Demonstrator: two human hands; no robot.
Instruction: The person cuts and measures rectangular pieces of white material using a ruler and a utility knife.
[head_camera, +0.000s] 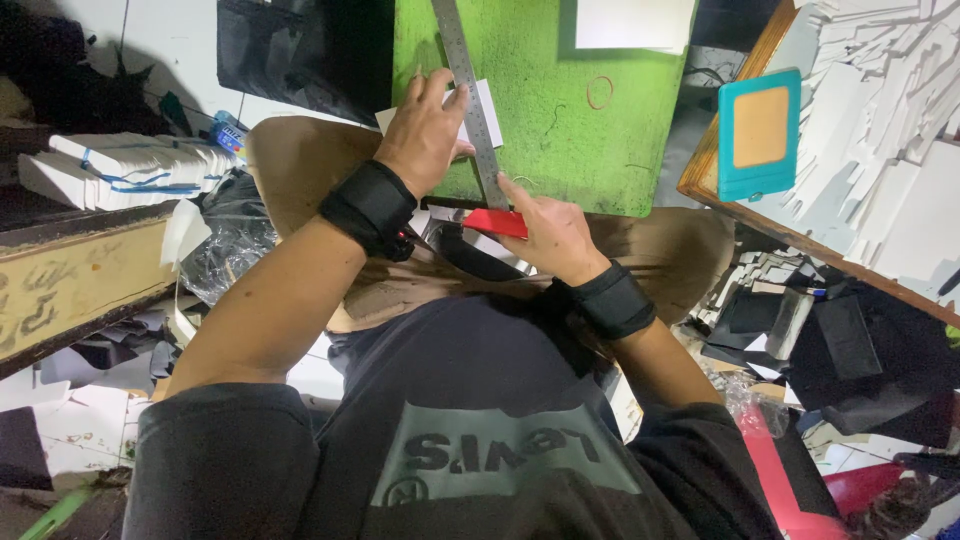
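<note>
My left hand (428, 130) presses flat on a long steel ruler (466, 85) that lies over a small white card (487, 104) on the green cutting mat (560, 130). My right hand (545, 232) grips a red-handled cutter (496, 222) at the near end of the ruler, by the mat's front edge, index finger stretched along the ruler's side. Both wrists wear black bands. The cutter's blade is hidden by my fingers.
A white sheet (632, 22) lies at the mat's far edge, a rubber band (599, 92) near it. A teal-framed board (760, 135) leans right, beside piled white offcuts (880, 130). Bundled white cards (130, 165) sit left. Black scraps and plastic litter the floor.
</note>
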